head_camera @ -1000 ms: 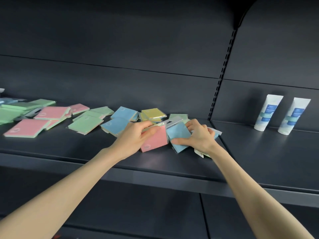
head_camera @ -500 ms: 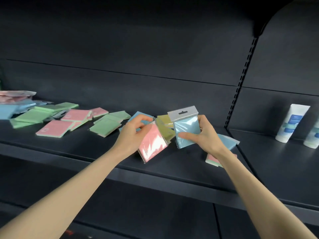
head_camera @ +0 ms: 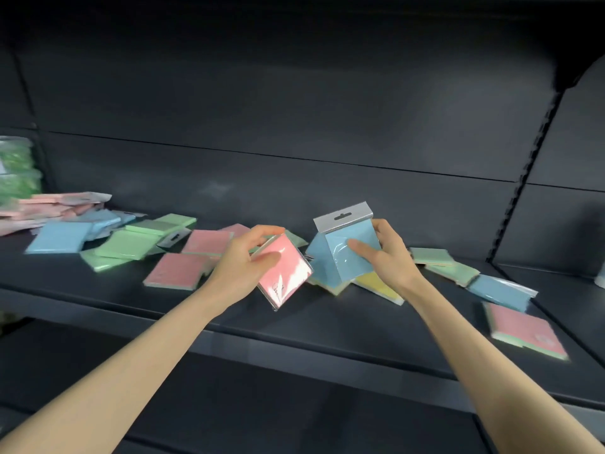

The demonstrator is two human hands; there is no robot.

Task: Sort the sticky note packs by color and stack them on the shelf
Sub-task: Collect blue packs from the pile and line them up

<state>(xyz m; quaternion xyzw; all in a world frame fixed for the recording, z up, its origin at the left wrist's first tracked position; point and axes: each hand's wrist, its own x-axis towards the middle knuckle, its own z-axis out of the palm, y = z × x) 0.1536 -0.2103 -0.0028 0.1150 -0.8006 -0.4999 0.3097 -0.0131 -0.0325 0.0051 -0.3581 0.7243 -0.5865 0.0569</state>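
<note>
Head view, listed from my two hands outward.

1. Left hand (head_camera: 244,268): thumb and fingers curled round a pink pack (head_camera: 288,273). I hold it clear of the shelf (head_camera: 294,326), tilted, with one corner pointing down and its wrap glossy.
2. Right hand (head_camera: 388,257): thumb on the front and fingers behind, gripping a blue pack (head_camera: 347,253). It is upright above the shelf with its grey hang tab (head_camera: 343,217) on top. The two held packs are just beside each other; I cannot tell whether they touch.
3. Yellow pack (head_camera: 379,285): flat on the shelf below the blue pack, partly hidden by my right wrist.
4. Loose pink packs (head_camera: 176,271): flat on the shelf just left of my left hand, one in front of another.
5. Green packs (head_camera: 126,245): several overlapping, further left.
6. Flat blue pack (head_camera: 59,237): near the left end, beside the green packs.
7. Pink pile (head_camera: 49,204): stacked at the far left, against the back panel.
8. Green pile (head_camera: 16,172): at the left edge, blurred.
9. Right green packs (head_camera: 455,271): two overlapping, just right of my right hand.
10. Right blue pack (head_camera: 501,290): flat, touching those green ones.
11. Right pink pack (head_camera: 527,330): flat, nearest the front edge.
</note>
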